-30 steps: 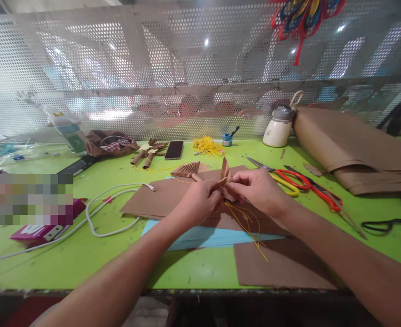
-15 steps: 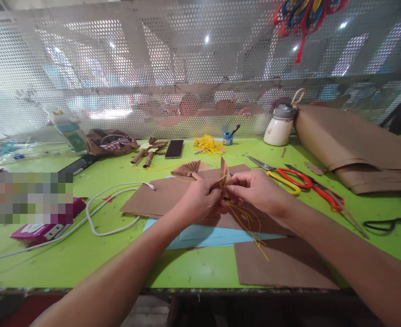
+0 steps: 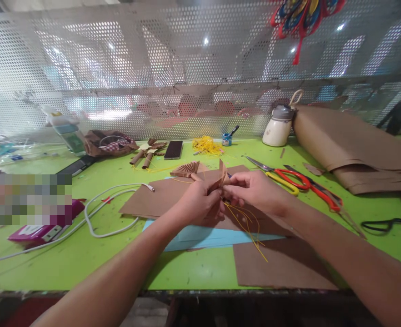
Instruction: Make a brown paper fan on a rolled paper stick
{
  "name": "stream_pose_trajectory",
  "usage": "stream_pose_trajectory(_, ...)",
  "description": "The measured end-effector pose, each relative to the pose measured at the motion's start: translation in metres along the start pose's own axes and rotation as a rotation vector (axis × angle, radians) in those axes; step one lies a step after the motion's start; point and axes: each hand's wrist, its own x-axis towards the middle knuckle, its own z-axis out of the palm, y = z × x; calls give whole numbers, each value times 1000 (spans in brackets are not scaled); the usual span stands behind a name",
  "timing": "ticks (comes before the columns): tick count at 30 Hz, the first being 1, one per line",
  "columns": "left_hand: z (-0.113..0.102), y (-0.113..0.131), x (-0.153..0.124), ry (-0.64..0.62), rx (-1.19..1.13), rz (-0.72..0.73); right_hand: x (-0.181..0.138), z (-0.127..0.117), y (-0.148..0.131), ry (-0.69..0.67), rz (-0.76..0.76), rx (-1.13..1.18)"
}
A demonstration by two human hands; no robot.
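Observation:
Both my hands meet over the middle of the green table [image 3: 84, 254]. My left hand [image 3: 198, 202] is closed round the lower part of a small folded brown paper piece [image 3: 220, 177]. My right hand [image 3: 255, 190] pinches the same piece from the right side. Thin yellow strings [image 3: 246, 225] hang down from between my fingers onto the brown paper sheets [image 3: 166, 195] below. A pleated brown paper fan [image 3: 187, 169] lies just behind my hands.
Red and yellow scissors [image 3: 289, 180] lie to the right, near a stack of brown paper [image 3: 357, 145] and a white jug [image 3: 278, 127]. A white cable [image 3: 98, 213], a phone [image 3: 173, 149], yellow thread [image 3: 205, 145] and paper rolls [image 3: 146, 156] lie left and behind. A blue sheet [image 3: 207, 236] sits under the brown sheets.
My hands have shifted slightly left and turned the folded paper piece a little; the yellow strings still hang below. Nothing else on the table moved.

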Motion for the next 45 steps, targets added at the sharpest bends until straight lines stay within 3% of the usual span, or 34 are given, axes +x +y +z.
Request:
stream_pose_trajectory(7,-4,4,0,48,-21,52,-5,-13,-13,-177,47,282)
stream_pose_trajectory(12,-3,3,1,55,-15,73,-4,-9,-10,-98,69,268)
stream_pose_trajectory(18,-4,3,2,214,302,177,-4,-4,-12,-62,46,190)
stream_pose_trajectory(29,-3,-1,2,112,351,182,-1,0,-4,-66,53,221)
stream_pose_trajectory(37,-4,0,1,119,478,257,-1,3,-6,-37,83,252)
stream_pose_trajectory(45,-2,0,0,12,156,134,1,0,0,10,93,117)
